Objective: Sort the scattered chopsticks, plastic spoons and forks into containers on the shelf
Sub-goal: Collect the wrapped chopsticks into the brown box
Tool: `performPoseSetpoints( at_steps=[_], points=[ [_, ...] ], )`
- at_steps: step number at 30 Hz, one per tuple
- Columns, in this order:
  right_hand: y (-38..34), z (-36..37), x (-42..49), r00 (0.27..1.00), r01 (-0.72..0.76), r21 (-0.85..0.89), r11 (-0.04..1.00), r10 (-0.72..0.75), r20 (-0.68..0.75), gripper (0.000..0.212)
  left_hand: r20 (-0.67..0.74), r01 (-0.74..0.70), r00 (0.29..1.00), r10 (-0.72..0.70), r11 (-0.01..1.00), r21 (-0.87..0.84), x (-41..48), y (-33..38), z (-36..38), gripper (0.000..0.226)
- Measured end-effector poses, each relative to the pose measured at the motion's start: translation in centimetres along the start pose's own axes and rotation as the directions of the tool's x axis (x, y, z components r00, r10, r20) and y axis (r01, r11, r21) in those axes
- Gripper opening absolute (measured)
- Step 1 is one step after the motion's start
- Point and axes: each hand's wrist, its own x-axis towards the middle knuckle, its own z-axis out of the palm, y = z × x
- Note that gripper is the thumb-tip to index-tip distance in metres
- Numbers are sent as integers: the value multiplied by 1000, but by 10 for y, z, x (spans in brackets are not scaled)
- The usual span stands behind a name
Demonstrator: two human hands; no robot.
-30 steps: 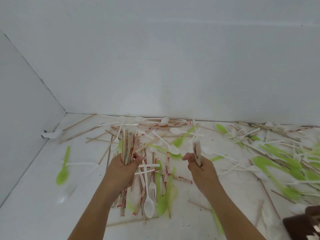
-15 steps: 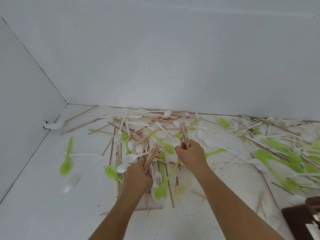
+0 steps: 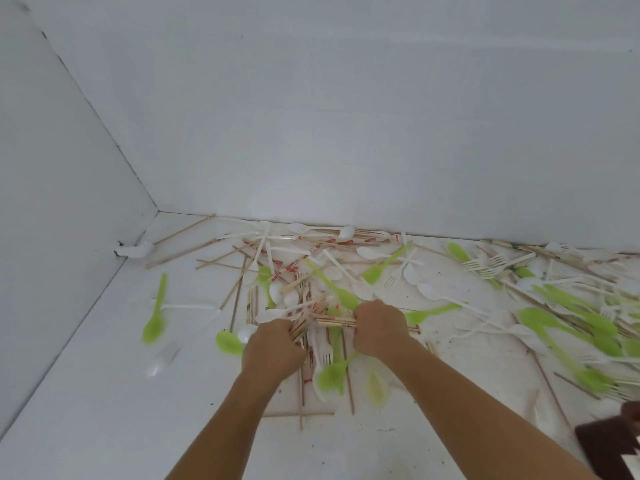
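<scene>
Wooden chopsticks, white and green plastic spoons and white forks lie scattered over the white shelf floor (image 3: 104, 410). My left hand (image 3: 273, 348) grips a bundle of chopsticks (image 3: 304, 318) that fans up and to the right out of the fist. My right hand (image 3: 379, 325) grips a second bunch of chopsticks (image 3: 334, 321), held level with the ends pointing left toward my left hand. The two bundles meet between my hands. Below them lie a white fork (image 3: 325, 351) and a green spoon (image 3: 330, 375).
White walls close the shelf at the left and back. A green spoon (image 3: 156, 318) lies alone at the left. A dense heap of green spoons and white forks (image 3: 571, 317) covers the right side. A dark brown container corner (image 3: 609, 441) shows at the bottom right.
My right hand has come down and tipped its chopsticks from upright to level, pointing at my left hand. Both hands have moved closer together and the left bundle sits lower.
</scene>
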Motion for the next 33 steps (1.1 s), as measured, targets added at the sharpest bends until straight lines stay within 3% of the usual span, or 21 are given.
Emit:
performPoseSetpoints(
  at_steps=[6,9,12,14,16,18,21,23,27,30,33],
  points=[
    [46,-35,-12,977,-148,131,980,166,-136,11,154,35,988,-31,999,-19,-11,-30,-56,13],
    [61,-52,-15,963,-203,203,958,233,-135,7,182,85,983,-24,939,-333,-22,-52,-71,10],
    [56,-60,-19,966,-142,419,897,217,-137,16,200,161,979,-34,730,-664,-24,-61,-74,14],
    [38,-60,-25,977,-94,643,760,196,-89,22,191,177,980,-48,642,-746,-21,-62,-68,13],
    [9,-54,-29,987,-102,853,512,162,21,19,172,188,981,-84,591,-785,-16,-62,-57,13],
    [-22,-38,-28,977,-206,946,250,112,183,13,127,185,983,-136,633,-752,-10,-55,-42,25],
    [-65,-1,-29,893,-449,887,107,50,447,7,58,188,979,-197,741,-644,2,-39,-19,22],
    [-82,22,-33,856,-517,839,171,123,502,7,-18,181,973,-229,815,-550,12,-34,-7,10],
    [-78,30,-43,911,-370,835,408,336,240,5,-238,129,944,-230,918,-375,16,-43,-1,7],
    [-66,27,-42,924,-321,761,563,363,122,2,-293,104,933,-212,934,-342,15,-54,0,8],
    [-69,25,-30,952,-266,623,736,302,51,14,-298,103,933,-200,945,-310,19,-56,1,6]
  ],
)
